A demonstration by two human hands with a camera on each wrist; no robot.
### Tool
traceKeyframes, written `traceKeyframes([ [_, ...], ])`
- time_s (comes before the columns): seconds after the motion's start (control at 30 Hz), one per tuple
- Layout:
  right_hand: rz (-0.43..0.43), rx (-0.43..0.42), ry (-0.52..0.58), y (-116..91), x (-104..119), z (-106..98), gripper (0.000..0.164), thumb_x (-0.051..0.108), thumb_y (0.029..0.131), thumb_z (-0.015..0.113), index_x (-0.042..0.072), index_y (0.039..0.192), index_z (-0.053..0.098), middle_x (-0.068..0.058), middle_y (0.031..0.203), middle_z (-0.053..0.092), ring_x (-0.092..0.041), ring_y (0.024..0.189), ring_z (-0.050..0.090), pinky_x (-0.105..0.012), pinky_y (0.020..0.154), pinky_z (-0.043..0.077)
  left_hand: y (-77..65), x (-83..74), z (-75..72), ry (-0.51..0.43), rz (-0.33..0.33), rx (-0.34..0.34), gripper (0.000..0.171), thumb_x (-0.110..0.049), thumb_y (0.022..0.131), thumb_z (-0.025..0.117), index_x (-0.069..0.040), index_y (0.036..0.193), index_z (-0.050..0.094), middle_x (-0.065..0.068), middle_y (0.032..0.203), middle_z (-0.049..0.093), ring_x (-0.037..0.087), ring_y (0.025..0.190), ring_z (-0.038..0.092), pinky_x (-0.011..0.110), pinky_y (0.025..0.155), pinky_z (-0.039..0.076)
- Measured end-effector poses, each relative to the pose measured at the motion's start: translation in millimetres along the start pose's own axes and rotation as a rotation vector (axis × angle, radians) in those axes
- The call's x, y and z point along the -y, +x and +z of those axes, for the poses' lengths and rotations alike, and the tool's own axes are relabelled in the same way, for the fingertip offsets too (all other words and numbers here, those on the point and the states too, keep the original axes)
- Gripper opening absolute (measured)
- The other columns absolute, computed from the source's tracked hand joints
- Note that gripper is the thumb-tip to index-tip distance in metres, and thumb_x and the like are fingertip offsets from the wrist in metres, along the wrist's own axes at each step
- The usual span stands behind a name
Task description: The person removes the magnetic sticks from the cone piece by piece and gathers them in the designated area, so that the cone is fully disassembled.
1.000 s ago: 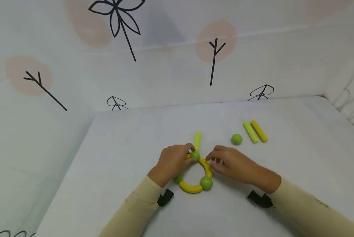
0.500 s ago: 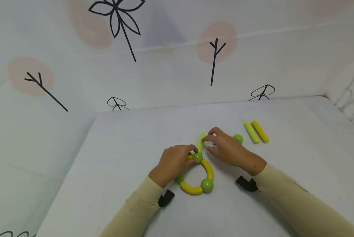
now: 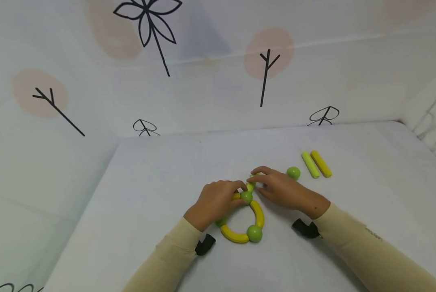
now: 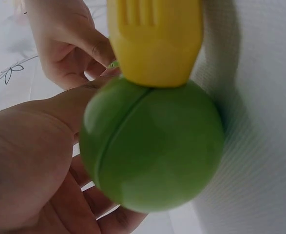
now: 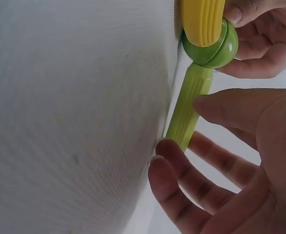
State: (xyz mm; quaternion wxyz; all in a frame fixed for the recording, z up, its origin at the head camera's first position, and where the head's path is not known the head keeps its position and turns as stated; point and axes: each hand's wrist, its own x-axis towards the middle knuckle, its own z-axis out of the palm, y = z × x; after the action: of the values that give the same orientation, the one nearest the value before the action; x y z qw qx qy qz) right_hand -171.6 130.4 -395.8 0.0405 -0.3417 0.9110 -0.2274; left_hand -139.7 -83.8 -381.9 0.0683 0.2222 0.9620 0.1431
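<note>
A ring of yellow curved rods (image 3: 258, 215) and green balls (image 3: 254, 233) lies on the white table. My left hand (image 3: 218, 200) pinches the green ball at the top of the ring (image 5: 225, 51) between thumb and fingers. From that ball a straight light-green rod (image 5: 189, 105) points away from the ring. My right hand (image 3: 281, 188) has its thumb and fingertips on this rod and pinches it. Close to the left wrist, the left wrist view shows another green ball (image 4: 152, 146) joined to a yellow rod (image 4: 155, 44).
One loose green ball (image 3: 293, 173) sits just beyond my right hand. Further right, a light-green rod (image 3: 310, 164) and a yellow rod (image 3: 321, 164) lie side by side. A patterned white cloth (image 3: 210, 93) hangs behind the table's far edge.
My right hand has left the ring's right side, moved up and left to the light-green rod, and now pinches it. The rod has swung slightly right. My left hand stays on the ball.
</note>
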Motion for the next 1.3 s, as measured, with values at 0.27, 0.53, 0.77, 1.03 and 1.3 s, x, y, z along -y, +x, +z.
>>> traceKeyframes([
  [0.27, 0.019, -0.002, -0.026, -1.2, -0.1, 0.9, 0.032, 0.004, 0.09, 0.071, 0.01, 0.121, 0.071, -0.01, 0.121, 0.059, -0.019, 0.095, 0.063, -0.036, 0.084, 0.055, -1.0, -2.0, -2.5, -0.009, 0.002, 0.007, 0.034, -0.039, 0.09, 0.074, -0.025, 0.121, 0.069, -0.007, 0.094, 0.071, 0.007, 0.076, 0.059, 0.024, 0.064, 0.046],
  [0.53, 0.081, 0.014, -0.078, 0.2, 3.1, 0.1, 0.022, 0.011, 0.088, 0.076, 0.011, 0.11, 0.072, -0.005, 0.102, 0.06, -0.011, 0.078, 0.058, -0.03, 0.074, 0.055, -1.8, -1.7, -2.9, -0.021, -0.008, 0.007, 0.033, -0.039, 0.09, 0.074, -0.025, 0.12, 0.069, -0.007, 0.092, 0.07, 0.007, 0.073, 0.057, 0.023, 0.061, 0.045],
  [0.77, 0.097, 0.038, -0.121, -0.7, 3.1, -0.9, 0.02, 0.014, 0.086, 0.078, 0.012, 0.105, 0.071, -0.004, 0.098, 0.058, -0.01, 0.07, 0.054, -0.026, 0.067, 0.052, -1.2, -1.6, -3.3, -0.019, -0.012, 0.011, 0.033, -0.039, 0.09, 0.073, -0.026, 0.12, 0.069, -0.007, 0.092, 0.07, 0.007, 0.073, 0.057, 0.023, 0.062, 0.045],
  [1.03, 0.08, 0.051, -0.103, -1.5, 1.4, -1.0, 0.02, 0.014, 0.086, 0.079, 0.013, 0.104, 0.069, -0.003, 0.096, 0.057, -0.009, 0.072, 0.053, -0.026, 0.069, 0.051, -1.1, -2.6, -2.5, -0.011, -0.019, 0.013, 0.033, -0.039, 0.09, 0.073, -0.026, 0.12, 0.069, -0.007, 0.093, 0.07, 0.008, 0.074, 0.057, 0.023, 0.061, 0.045],
  [1.3, 0.067, 0.057, -0.08, -1.7, -1.1, -1.7, 0.02, 0.013, 0.085, 0.079, 0.013, 0.103, 0.07, -0.002, 0.096, 0.058, -0.01, 0.076, 0.054, -0.027, 0.072, 0.052, -0.6, -2.5, -1.8, -0.024, -0.02, 0.016, 0.032, -0.038, 0.09, 0.073, -0.025, 0.12, 0.069, -0.007, 0.092, 0.07, 0.008, 0.073, 0.057, 0.023, 0.062, 0.044],
])
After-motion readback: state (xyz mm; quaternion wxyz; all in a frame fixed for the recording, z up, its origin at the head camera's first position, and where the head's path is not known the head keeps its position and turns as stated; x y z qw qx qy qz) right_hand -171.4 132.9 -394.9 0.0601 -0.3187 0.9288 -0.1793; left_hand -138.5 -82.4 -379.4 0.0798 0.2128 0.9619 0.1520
